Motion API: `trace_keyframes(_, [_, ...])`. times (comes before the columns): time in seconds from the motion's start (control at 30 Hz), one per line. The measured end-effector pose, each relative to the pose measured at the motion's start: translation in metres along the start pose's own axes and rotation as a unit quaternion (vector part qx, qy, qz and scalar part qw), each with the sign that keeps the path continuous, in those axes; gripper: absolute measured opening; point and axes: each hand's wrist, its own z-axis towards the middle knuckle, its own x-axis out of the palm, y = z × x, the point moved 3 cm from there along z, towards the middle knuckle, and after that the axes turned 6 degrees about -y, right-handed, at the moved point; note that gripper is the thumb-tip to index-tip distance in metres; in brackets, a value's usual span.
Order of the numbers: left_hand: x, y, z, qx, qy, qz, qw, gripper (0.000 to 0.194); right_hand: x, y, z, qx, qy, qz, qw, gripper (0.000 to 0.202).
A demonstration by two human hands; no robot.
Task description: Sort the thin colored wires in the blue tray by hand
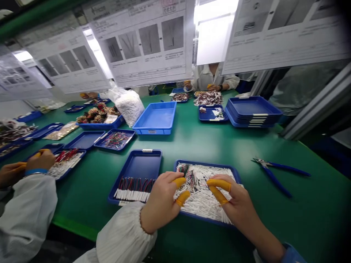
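My left hand (161, 199) is over the left edge of a blue tray (237, 175) heaped with small white tubes (203, 206). Its thumb and forefinger, in yellow finger cots, are apart with nothing visible between them. Over the same heap, my right hand (240, 202) has its yellow-covered thumb and forefinger pinched together; whatever they hold is too small to make out. Thin coloured wires (190, 177) lie among the tubes between the hands. Left of this, another blue tray (144, 162) bears a row of red and black wires with white sleeves (133, 195).
Blue-handled pliers (270, 168) lie open at right. Behind are a light-blue bin (156, 117), a tray of coloured wires (116, 140) and stacked trays (251, 109). A co-worker's hand (41, 160) is at left; another person (211, 78) sits opposite. Printed sheets (148, 65) hang above.
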Motion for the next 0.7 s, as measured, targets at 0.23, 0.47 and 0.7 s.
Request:
trace_keyframes(0.23, [0.034, -0.014, 0.02, 0.043, 0.056, -0.03, 0.997, 0.016, -0.001, 0.001, 0.0, 0.033, -0.021, 0.03, 0.999, 0.02])
trace_keyframes(0.47, [0.044, -0.003, 0.012, -0.068, -0.029, -0.139, 0.988, 0.004, 0.003, -0.016, -0.006, 0.255, -0.061, 0.103, 0.959, 0.036])
trace_keyframes(0.7, [0.049, -0.011, 0.009, -0.128, -0.004, -0.204, 0.971, 0.008, 0.007, 0.004, -0.001, 0.242, 0.028, 0.212, 0.946, 0.009])
